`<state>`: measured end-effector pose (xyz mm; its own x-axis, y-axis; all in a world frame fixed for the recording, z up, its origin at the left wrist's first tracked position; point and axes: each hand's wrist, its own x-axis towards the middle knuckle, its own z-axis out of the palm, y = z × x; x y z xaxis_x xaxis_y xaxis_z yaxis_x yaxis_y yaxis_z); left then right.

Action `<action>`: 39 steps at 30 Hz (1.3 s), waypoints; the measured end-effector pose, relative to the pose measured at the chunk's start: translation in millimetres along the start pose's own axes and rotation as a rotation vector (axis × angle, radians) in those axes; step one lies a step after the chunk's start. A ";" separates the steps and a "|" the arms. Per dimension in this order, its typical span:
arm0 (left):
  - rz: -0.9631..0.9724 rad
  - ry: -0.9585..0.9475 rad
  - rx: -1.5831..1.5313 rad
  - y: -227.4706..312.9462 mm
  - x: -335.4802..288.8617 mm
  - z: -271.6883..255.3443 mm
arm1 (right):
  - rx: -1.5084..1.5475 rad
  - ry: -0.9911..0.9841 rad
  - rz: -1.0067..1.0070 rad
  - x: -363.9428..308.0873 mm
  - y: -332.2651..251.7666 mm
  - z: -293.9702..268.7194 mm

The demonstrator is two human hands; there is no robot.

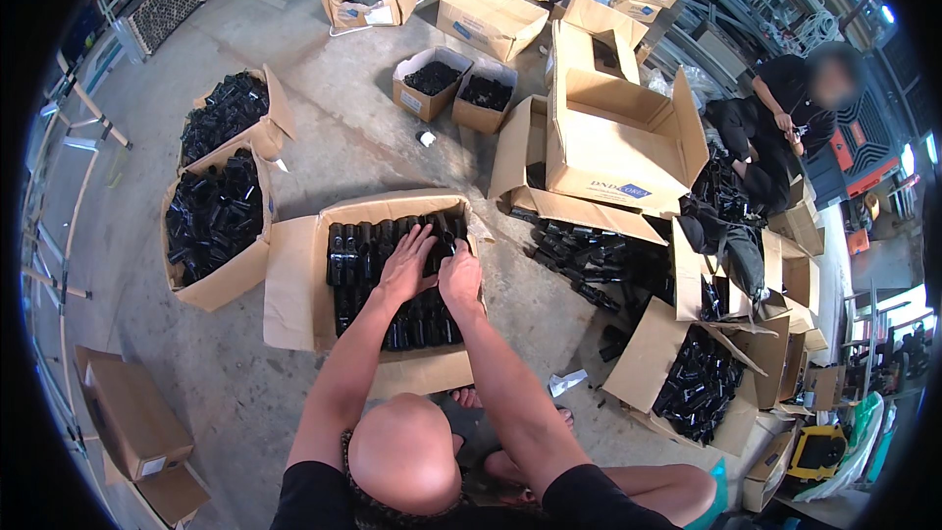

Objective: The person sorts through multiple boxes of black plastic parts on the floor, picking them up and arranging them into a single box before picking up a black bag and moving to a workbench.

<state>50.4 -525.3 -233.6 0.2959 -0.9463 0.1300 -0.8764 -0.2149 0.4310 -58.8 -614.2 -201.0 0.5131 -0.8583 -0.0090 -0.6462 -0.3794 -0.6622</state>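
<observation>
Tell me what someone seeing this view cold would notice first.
First, probably the left hand, spread over the rows of black parts in the open cardboard box at the centre, with the right hand beside it, fingers curled. Next, the loose black pile on the floor to the box's right, and the big open carton beyond it. A co-worker in black sits at the upper right.

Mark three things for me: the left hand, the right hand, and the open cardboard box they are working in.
Left hand (402, 268): head view, back of the hand.
Right hand (458, 280): head view, back of the hand.
Open cardboard box (291, 283): head view, its folded-out left flap.
</observation>
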 end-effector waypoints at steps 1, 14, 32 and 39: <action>-0.017 -0.014 0.001 -3.4 -1.8 -0.5 | -0.042 -0.051 0.056 -4.1 -1.6 -0.4; 0.045 -0.112 0.148 39.2 5.3 8.6 | 1.038 -0.109 0.349 -93.2 32.3 -67.4; 0.102 -0.161 -0.135 63.2 -61.3 29.3 | 0.321 -0.118 -0.127 -133.1 19.8 -96.4; 0.303 -0.382 -0.010 86.1 -47.5 2.5 | 0.241 0.092 0.067 -87.1 156.6 -149.0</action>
<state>-40.0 -499.5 -204.9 -0.1345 -0.9872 -0.0857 -0.8974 0.0846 0.4331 -288.8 -650.3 -192.3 0.4135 -0.9105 0.0021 -0.5178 -0.2371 -0.8220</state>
